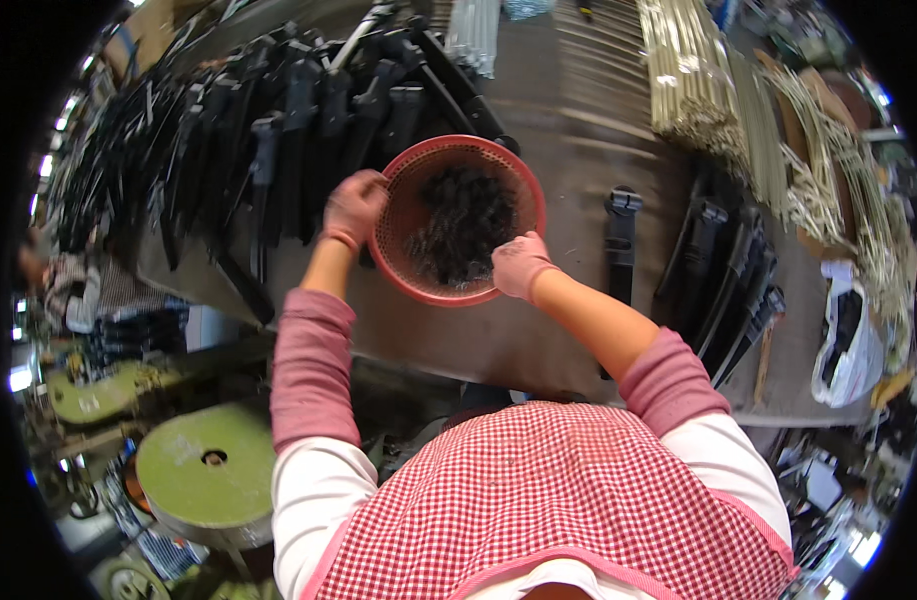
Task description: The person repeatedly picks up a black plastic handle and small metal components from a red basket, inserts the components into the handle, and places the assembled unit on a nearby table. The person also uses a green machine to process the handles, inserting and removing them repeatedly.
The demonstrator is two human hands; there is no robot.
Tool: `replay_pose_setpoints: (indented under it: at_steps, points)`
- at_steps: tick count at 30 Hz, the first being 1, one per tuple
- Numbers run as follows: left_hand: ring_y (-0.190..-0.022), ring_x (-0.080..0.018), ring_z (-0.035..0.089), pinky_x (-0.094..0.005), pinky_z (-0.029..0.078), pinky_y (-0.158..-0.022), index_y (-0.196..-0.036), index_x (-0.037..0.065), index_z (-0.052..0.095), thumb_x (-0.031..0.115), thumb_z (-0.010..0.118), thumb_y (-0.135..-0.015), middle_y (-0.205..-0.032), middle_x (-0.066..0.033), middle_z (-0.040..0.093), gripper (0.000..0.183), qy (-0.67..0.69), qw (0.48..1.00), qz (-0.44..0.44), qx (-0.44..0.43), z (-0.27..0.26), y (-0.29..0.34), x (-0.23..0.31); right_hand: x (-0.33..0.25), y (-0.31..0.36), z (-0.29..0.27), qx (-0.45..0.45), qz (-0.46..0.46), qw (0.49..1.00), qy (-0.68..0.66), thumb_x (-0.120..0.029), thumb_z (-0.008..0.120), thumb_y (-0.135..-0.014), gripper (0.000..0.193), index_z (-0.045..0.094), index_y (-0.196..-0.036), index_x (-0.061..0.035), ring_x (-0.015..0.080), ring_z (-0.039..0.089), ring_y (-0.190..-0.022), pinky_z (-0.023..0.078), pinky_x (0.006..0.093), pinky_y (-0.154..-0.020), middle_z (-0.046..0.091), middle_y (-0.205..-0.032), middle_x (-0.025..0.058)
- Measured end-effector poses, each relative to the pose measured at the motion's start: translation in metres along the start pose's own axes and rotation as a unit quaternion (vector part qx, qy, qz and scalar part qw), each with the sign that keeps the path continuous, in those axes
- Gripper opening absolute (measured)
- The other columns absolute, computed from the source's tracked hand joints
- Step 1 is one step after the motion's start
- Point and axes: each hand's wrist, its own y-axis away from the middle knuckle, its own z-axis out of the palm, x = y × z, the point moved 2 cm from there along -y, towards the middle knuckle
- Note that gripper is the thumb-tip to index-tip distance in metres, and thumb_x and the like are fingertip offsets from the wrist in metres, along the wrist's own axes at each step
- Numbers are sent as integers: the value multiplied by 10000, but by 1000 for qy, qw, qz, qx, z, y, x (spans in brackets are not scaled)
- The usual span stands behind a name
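Broadly, one long grey workbench [579,130] is seen running across the upper half of the view, its surface dull and flat. At ten o'clock a dense heap of long black moulded plastic parts [239,130] is piled, too many to be counted, with squared heads and narrow stems. At two o'clock several bundles of pale straw-coloured thin rods [694,80] are laid side by side, and at three o'clock a second, smaller stack of the black parts [729,280] is leaned together. At eight o'clock one round olive-green metal disc [207,472] with a centre hole is seen below the bench.

Just above the centre, one round red plastic mesh basket [404,215] is tilted on the bench, holding a dark tangled mass of small black pieces [466,222]. Two hands in pink knitted gloves are shown. The basket's rim at nine o'clock is gripped by the left hand [354,207]. The right hand [520,264] is rested over the rim at four o'clock; whether it is clenched cannot be told.
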Motion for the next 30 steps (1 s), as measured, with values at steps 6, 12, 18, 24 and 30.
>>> replay_pose_setpoints:
  at_steps: [6, 12, 18, 24, 30]
  points:
    - [-1089, -414, 611, -453, 521, -931, -1245, 214, 623, 187, 664, -832, -1327, -248, 505, 416, -311, 933, -37, -180, 101, 18, 22, -20, -42, 1, -116, 108, 987, -5, -296, 632, -874, 650, 425, -1474, -155, 339, 615, -1143, 491, 587, -831, 578, -1346, 154]
    - [-1039, -391, 631, -443, 538, -892, -1163, 161, 657, 119, 660, -804, -1190, -216, 583, 362, -330, 916, -16, -227, 98, 9, 3, -33, -60, 17, -57, 88, 993, -59, -248, 658, -852, 652, 430, -1456, -156, 363, 620, -1160, 565, 457, -828, 568, -1336, 191]
    - [-1046, -340, 636, -440, 516, -912, -1121, 133, 672, 181, 617, -838, -1069, -183, 669, 292, -340, 902, -1, -265, 87, 19, -7, -16, -47, 33, -19, 82, 989, -122, -156, 708, -768, 233, 759, -976, -64, 290, 706, -998, 563, 387, -872, 737, -1018, 138]
    - [-898, -254, 700, -353, 551, -761, -1112, 118, 677, 227, 620, -935, -1045, -76, 719, 216, -225, 961, -20, -160, 73, 46, 33, 9, -11, 16, 102, 85, 939, -317, -305, 695, -842, 328, 724, -947, 5, 364, 665, -1006, 509, 423, -918, 700, -992, 219]
    - [-746, -103, 640, -242, 532, -646, -1172, 77, 610, 166, 567, -1006, -964, -48, 691, 194, 432, 835, -312, -140, 63, 87, 73, -3, 26, 2, 22, 88, 471, -878, -180, 630, -973, 174, 672, -1010, -16, 174, 686, -865, 583, 307, -764, 696, -969, 98]
